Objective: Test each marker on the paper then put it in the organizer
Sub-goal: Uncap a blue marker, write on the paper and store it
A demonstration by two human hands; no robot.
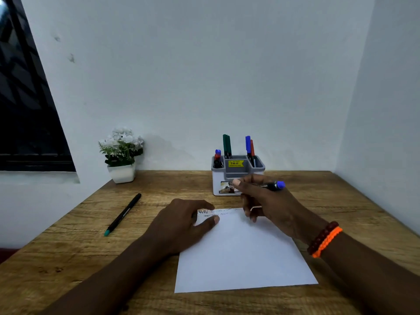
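The right hand [268, 201] grips a blue-capped marker [273, 185] lying level, just before the organizer [237, 176], as the empty left hand [184, 220] flattens the scribbled paper [241, 253].

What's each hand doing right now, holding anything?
Left hand: open, flat on the paper, holding nothing.
Right hand: closed on a blue-capped marker above the paper's far edge.
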